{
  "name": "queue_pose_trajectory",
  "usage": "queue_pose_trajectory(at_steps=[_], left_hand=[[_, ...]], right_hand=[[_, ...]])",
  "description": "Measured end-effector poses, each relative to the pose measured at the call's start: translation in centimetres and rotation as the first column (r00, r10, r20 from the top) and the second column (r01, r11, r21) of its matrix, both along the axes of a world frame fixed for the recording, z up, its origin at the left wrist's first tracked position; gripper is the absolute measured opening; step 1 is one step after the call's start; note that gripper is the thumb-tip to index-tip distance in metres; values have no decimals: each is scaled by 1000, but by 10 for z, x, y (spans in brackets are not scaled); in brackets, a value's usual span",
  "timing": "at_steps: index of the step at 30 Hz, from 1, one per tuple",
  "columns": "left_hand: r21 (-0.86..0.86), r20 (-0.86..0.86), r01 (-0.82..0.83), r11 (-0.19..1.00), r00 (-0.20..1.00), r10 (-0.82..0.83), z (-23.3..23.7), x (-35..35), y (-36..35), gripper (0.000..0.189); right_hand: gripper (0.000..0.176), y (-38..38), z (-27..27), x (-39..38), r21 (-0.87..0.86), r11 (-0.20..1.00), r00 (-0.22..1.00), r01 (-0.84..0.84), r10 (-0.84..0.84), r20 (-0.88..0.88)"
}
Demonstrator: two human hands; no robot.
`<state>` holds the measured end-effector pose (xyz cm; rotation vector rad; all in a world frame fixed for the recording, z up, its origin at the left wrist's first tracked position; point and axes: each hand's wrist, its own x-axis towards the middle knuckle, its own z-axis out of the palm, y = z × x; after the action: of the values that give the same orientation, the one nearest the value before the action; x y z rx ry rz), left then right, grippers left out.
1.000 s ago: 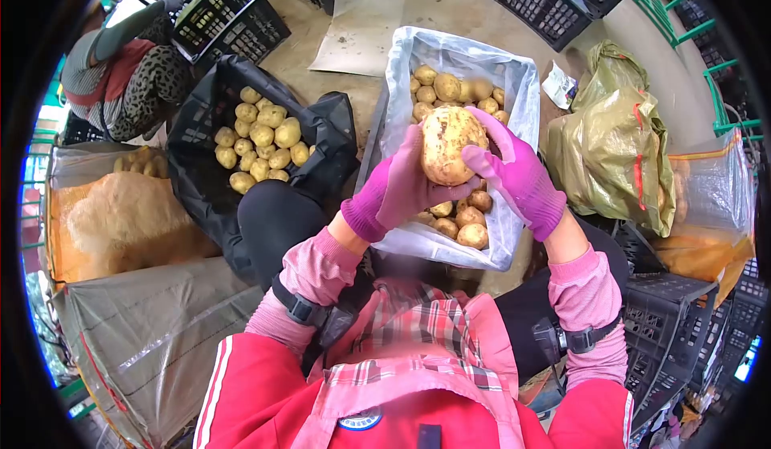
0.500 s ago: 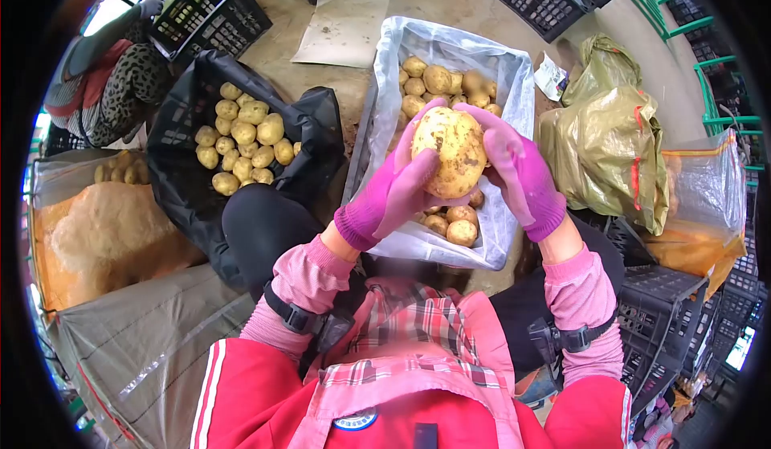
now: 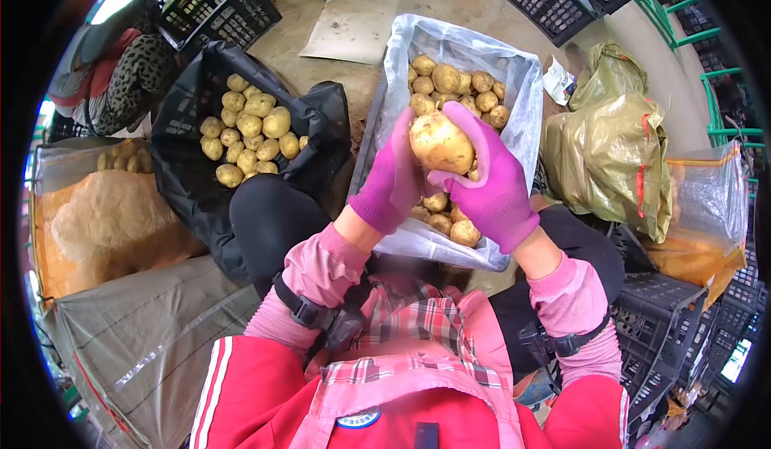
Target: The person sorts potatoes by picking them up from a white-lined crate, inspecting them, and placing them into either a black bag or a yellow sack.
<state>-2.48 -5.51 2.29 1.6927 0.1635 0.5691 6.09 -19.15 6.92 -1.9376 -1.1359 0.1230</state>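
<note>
While the person is sitting over a crate lined with a white plastic bag [image 3: 391,71], both hands in purple gloves are holding one large potato [image 3: 440,142] up above the smaller potatoes [image 3: 446,78] lying in that bag. The large potato is hanging over the middle of the bag, clear of the heap beneath it. Its long axis is slanting from upper left to lower right in the head view, with the rounder end pointing up toward the left hand's fingertips and the other end dipping toward the right palm.

The left hand [image 3: 392,182] is pressing its straightened fingers flat along the potato's left side. The right hand [image 3: 488,182] is curling around the right side, with its thumb lying across just under the potato, so the two hands are clamping it between them.

Just to the left, a black-lined crate [image 3: 181,180] is holding more yellow potatoes [image 3: 257,132]. Another person [image 3: 120,67] is crouching at the upper left, and olive sacks [image 3: 610,156] are slumping on the right.
</note>
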Motion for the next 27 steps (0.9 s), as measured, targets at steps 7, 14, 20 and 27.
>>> queue_pose_trajectory(at_steps=[7,14,20,27], left_hand=[[-85,80,120,989,990,-114,-20,-3,-1,65],[-415,128,117,902,989,-70,-45,-2,-9,78],[263,52,47,964,997,-63,-7,-11,2,44],[-765,-48,119,632,969,-241,3,9,4,55]], right_hand=[[41,22,5,-7,-49,989,931,-141,149,332],[42,29,-7,18,-34,997,976,65,-56,208],[39,31,-3,14,-22,999,990,-28,31,139],[44,22,-4,27,101,972,960,212,-188,-208]])
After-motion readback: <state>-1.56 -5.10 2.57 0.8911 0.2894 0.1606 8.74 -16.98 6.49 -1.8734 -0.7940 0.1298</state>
